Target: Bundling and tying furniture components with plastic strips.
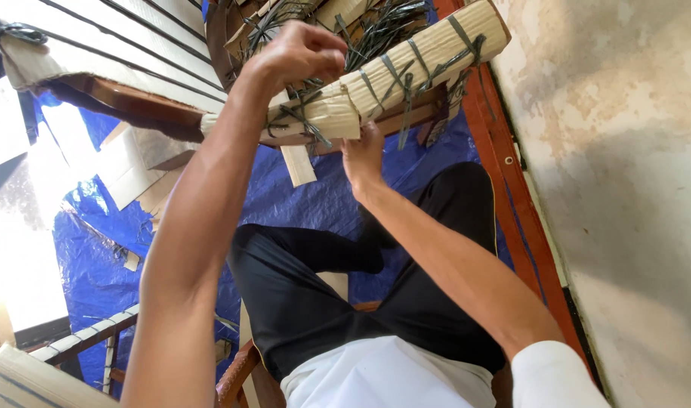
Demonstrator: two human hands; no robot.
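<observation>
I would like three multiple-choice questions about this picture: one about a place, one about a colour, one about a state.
1. Where is the right hand?
A. under the cardboard-wrapped furniture part
B. on the wall
C. on the person's knee

2. What colour is the tarp on the floor?
A. green
B. blue
C. yellow

3. How is the cardboard held on the furniture part?
A. loose, with nothing around it
B. nailed
C. tied with dark straps

Answers:
1 A, the right hand presses up from below against the wrapped piece, while the left hand works above it.
2 B, the sheet under the legs is blue.
3 C, dark straps cross the cardboard in several places.
</observation>
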